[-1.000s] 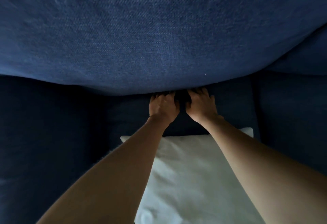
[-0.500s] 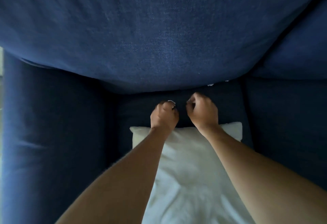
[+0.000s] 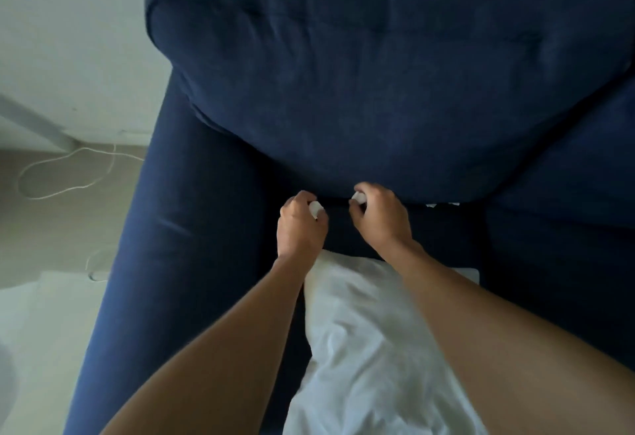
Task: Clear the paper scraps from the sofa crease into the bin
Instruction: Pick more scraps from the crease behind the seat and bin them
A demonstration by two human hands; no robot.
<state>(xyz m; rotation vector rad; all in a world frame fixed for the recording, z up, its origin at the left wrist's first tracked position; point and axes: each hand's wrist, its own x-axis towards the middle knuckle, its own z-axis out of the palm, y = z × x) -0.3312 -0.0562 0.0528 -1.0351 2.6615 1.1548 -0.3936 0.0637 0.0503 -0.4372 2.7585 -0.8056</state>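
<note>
My left hand [image 3: 300,226] is closed on a white paper scrap [image 3: 316,208] just in front of the sofa crease [image 3: 338,201]. My right hand [image 3: 379,216] is closed on another white paper scrap [image 3: 359,197] at the crease, under the dark blue back cushion [image 3: 378,84]. A few small white scraps [image 3: 441,205] still lie in the crease to the right of my hands. No bin shows in the view.
A white pillow [image 3: 371,342] lies on the seat below my arms. The sofa's left armrest [image 3: 165,262] runs down the left. Beyond it are a pale floor, a white cable [image 3: 68,173] and a white object [image 3: 20,331].
Both hands have drawn back from the crease, fingers now closed on white scraps. The view has pulled away, showing the armrest, floor and cable.
</note>
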